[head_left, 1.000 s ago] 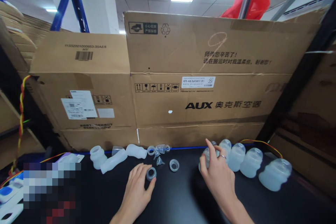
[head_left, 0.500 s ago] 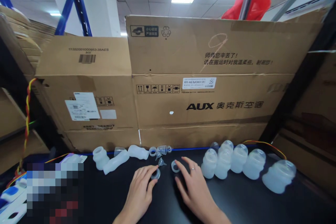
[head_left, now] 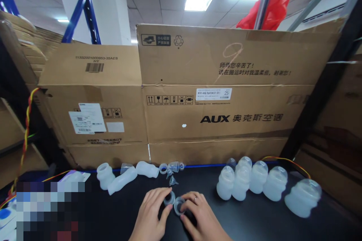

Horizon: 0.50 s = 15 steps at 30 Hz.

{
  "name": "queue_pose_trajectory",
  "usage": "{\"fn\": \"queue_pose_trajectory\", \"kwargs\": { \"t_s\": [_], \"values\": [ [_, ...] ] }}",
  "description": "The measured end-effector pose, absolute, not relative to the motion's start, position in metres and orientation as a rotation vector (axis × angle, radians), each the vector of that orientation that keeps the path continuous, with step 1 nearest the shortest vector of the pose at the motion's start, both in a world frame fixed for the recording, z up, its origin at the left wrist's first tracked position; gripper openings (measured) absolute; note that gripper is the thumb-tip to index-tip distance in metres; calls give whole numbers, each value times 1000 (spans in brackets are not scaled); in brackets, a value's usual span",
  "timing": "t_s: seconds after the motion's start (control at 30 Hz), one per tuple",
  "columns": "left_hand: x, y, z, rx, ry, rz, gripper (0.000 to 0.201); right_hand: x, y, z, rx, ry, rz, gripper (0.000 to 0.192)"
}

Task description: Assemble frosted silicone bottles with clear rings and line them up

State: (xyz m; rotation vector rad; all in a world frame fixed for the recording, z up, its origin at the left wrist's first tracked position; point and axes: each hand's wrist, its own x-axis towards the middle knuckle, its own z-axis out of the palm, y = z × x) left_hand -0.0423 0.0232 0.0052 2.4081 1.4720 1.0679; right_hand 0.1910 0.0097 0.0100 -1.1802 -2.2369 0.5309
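While curled, left grip [head_left: 152, 209] near right grip [head_left: 200, 211].

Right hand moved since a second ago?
Yes. Against the fixed AUX print, the right hand has gone left and nearer the wearer, from over the bottles to a ring.

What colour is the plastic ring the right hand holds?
The plastic ring looks cloudy pale grey; the head view shows it best.
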Motion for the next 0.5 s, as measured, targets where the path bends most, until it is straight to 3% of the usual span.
{"fn": "queue_pose_trajectory", "kwargs": {
  "t_s": [0.27,0.5],
  "values": [
    [-47,26,-9,2359,1757,964,40,197,11,4,-1259,-2053,566,47],
    [-49,28,-11,2378,1762,886,51,196,11,7,-1306,-2131,575,56]
  ]
}}
